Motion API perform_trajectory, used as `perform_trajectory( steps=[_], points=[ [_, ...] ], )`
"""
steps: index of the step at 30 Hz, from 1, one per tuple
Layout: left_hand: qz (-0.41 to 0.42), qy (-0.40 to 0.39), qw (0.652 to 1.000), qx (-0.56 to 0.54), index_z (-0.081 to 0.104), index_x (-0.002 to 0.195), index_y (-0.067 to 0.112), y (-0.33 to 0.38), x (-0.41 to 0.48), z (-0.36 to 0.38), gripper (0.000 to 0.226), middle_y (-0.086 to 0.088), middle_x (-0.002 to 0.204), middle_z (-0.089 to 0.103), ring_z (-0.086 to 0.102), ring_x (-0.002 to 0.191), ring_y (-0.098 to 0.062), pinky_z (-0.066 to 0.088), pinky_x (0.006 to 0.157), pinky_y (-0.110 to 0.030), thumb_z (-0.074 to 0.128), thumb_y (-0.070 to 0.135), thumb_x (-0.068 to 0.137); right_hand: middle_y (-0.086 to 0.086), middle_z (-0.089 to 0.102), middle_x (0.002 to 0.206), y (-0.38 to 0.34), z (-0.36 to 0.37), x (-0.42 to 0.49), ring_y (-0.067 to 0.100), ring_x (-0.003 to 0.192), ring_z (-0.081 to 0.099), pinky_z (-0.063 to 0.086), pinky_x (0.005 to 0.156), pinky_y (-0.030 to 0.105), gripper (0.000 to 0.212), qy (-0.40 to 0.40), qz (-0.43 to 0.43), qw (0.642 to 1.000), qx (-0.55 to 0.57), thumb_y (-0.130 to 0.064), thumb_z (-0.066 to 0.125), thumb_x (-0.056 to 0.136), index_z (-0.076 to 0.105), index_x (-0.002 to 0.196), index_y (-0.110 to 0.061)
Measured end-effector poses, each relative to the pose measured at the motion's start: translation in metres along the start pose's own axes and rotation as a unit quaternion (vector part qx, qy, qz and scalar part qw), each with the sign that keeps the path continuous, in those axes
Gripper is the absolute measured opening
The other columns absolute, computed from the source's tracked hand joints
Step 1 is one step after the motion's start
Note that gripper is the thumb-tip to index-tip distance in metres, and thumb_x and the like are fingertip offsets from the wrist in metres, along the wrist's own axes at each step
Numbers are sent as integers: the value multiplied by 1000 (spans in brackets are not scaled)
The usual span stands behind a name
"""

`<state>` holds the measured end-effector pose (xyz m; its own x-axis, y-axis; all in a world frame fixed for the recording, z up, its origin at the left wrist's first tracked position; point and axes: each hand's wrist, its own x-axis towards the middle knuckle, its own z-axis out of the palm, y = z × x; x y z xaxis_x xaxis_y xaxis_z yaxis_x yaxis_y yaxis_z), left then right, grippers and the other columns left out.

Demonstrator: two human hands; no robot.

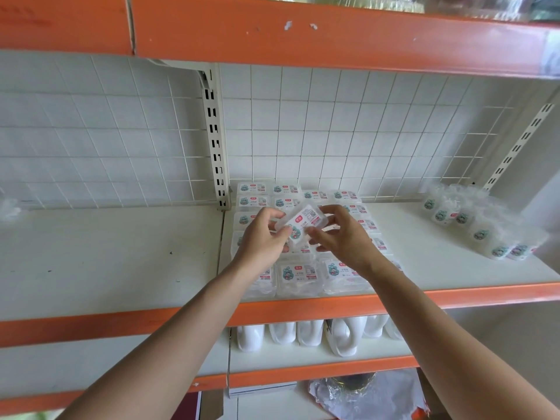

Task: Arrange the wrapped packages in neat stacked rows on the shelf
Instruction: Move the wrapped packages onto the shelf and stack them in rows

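Item 1. Wrapped package (303, 225), one, clear and flat, held tilted between both hands above the stock. The left hand (266, 234) curls its fingers round the near left end; the right hand (339, 237) pinches the opposite edge with thumb and fingertips. Label: red tag with white characters, a teal cartoon figure and a barcode strip. The print is too small to read.

Item 2. Stacked packages (298, 275), same label, lying directly under and around the hands on the shelf (424, 268). There are four across in the row beyond the fingers and three showing in the row nearest the wrists. The middle rows are hidden by the hands, so the full count cannot be told.

Item 3. Loose bundle (472, 225) in clear film, well off to the right of the right hand, with about six teal labels showing.

Item 4. White jugs (310, 331), about six in a row, on the tier below the forearms.

Item 5. Wire grid panel (333, 131), one, white, beyond the fingertips.

Item 6. Crumpled clear bag (363, 392), one, lowest tier, under the right forearm.
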<state>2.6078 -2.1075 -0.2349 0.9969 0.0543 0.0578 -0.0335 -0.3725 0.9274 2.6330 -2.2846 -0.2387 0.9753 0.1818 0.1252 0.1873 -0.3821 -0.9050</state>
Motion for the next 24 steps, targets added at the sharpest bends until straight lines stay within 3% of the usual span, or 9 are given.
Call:
perform_trajectory(
  steps=[3,6,10,12,14,16,18,21,24],
  points=[
    [12,1,999,34,56,114,24,-1,0,-1,18,3,106,61,69,75,-16,55,83,-43,56,22,97,-11,56,115,7,-4,-2,8,93,65,55,75,25,59,4,-77,988,-137,-35,76,79,48,129,-24],
    [18,-5,999,33,58,117,22,-1,-2,-1,20,2,92,63,64,71,-14,54,82,-40,52,19,99,-6,48,135,11,-8,-5,11,106,59,52,87,30,72,-16,-129,974,-185,-37,79,76,43,138,-27],
    [20,-12,999,32,59,121,19,-4,-2,1,24,-1,84,63,60,68,-12,53,82,-40,50,18,99,-1,52,135,14,-8,-7,20,122,51,42,101,32,66,-32,-213,937,-274,-37,80,75,53,134,-21],
    [19,-12,999,35,58,124,20,-6,-1,1,26,0,91,64,62,74,-13,54,85,-41,50,19,99,0,56,132,15,-7,-9,23,121,51,41,99,32,64,-21,-229,923,-309,-38,80,74,57,130,-19],
    [33,-6,997,64,54,132,21,-9,-1,-1,32,5,109,61,62,94,-13,50,92,-33,50,22,100,1,59,128,16,-5,-9,24,117,52,41,96,32,63,-5,-224,916,-332,-40,80,73,59,128,-18],
    [79,1,987,137,47,139,18,-12,-3,-4,39,1,129,56,54,116,-15,39,97,-23,48,21,100,2,62,126,18,-3,-9,25,115,53,43,95,34,63,2,-208,915,-345,-41,80,73,60,127,-17],
    [126,8,968,218,44,142,16,-16,-5,-7,43,-4,139,51,46,128,-20,37,103,-28,48,19,99,1,62,125,20,0,-8,25,115,52,46,94,38,61,-7,-195,913,-359,-41,80,74,61,127,-16],
    [133,21,930,343,43,141,17,-24,-8,-12,44,-4,137,50,41,130,-24,38,105,-40,48,22,98,-1,61,127,23,5,-7,23,119,49,44,97,37,60,-26,-175,906,-384,-43,77,77,59,128,-18],
    [126,20,898,421,48,136,18,-34,-10,-17,39,-2,135,48,39,129,-23,38,100,-38,45,29,99,-2,59,130,26,10,-4,21,123,46,42,100,38,59,-33,-159,906,-391,-45,73,80,57,130,-20]
  ],
)
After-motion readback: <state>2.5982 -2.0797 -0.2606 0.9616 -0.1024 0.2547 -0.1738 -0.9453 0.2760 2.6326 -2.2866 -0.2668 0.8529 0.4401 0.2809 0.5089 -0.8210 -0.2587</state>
